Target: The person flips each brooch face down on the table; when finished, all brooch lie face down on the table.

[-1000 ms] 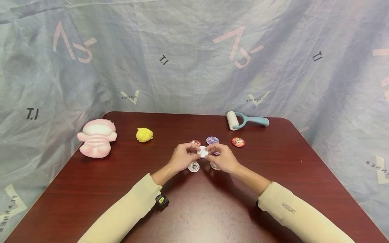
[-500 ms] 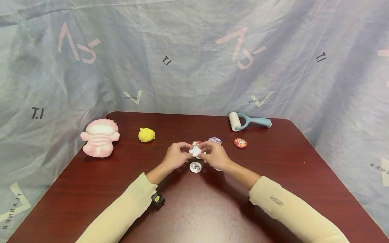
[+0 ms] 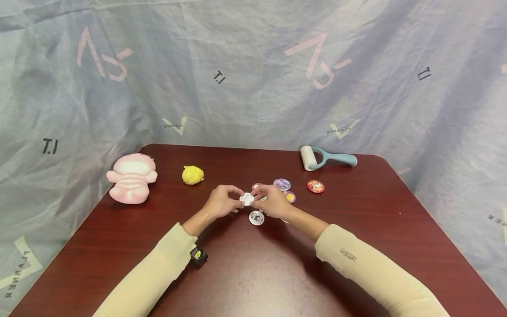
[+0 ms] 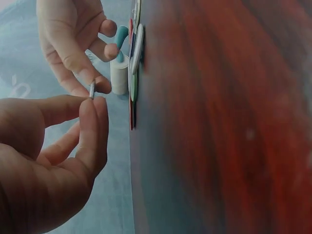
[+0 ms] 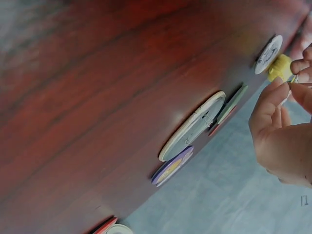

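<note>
Held just above the table in the head view is a small round white badge. My left hand pinches its left edge between thumb and fingers. On the opposite edge, the thumb and fingers of my right hand pinch it too. Seen edge-on in the left wrist view, the badge is a thin strip between the fingertips. A black-and-white badge lies just below the hands. Beyond the right hand are a purple-and-white badge and a purple-and-yellow badge; other badges are partly hidden.
A red badge lies apart at the right. Behind it rests a lint roller with a blue handle. A yellow yarn ball and a pink plush toy occupy the left of the dark red table.
Both hands have moved left with the white badge between them. More of the badges on the table shows beside the right hand. The view has shifted slightly.
</note>
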Action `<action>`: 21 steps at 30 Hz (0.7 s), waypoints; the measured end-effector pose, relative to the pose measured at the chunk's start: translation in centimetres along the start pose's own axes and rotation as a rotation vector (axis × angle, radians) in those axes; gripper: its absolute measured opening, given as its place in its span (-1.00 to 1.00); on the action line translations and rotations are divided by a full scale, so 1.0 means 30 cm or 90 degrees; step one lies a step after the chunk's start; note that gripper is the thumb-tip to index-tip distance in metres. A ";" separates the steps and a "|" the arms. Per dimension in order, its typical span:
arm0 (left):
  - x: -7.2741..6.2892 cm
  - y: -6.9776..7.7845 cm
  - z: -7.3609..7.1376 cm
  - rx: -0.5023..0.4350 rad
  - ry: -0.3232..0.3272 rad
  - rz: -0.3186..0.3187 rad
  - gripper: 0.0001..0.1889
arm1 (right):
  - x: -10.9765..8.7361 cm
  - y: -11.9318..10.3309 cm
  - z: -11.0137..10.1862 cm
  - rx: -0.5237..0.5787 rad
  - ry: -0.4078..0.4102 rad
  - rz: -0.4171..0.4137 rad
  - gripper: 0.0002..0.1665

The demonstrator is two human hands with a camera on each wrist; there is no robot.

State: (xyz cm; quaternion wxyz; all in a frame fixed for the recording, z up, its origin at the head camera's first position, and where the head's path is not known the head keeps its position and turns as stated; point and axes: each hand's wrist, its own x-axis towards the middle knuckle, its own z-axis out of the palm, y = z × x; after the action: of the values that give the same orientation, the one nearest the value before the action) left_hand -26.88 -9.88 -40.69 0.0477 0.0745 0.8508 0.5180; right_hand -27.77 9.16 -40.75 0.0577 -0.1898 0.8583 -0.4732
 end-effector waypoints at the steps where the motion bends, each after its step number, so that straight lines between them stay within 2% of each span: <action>1: 0.002 -0.001 -0.004 0.007 -0.007 -0.002 -0.68 | 0.004 0.000 0.002 -0.005 -0.006 -0.005 -0.71; 8: 0.018 -0.010 -0.028 0.041 -0.053 -0.026 -0.66 | 0.041 -0.005 0.020 -0.049 -0.041 0.002 -0.72; 16: 0.036 -0.019 -0.030 0.099 -0.075 -0.030 -0.68 | 0.069 0.002 0.034 -0.166 -0.024 0.010 -0.77; 21: 0.045 -0.022 -0.028 0.123 -0.078 -0.036 -0.70 | 0.077 -0.002 0.031 -0.165 -0.042 0.020 -0.77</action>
State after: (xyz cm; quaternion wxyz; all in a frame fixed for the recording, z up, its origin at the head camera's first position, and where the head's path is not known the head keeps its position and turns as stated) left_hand -28.38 -10.67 -40.91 0.1069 0.0860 0.8942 0.4261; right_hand -29.63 7.52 -41.01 0.0683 -0.1978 0.9127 -0.3509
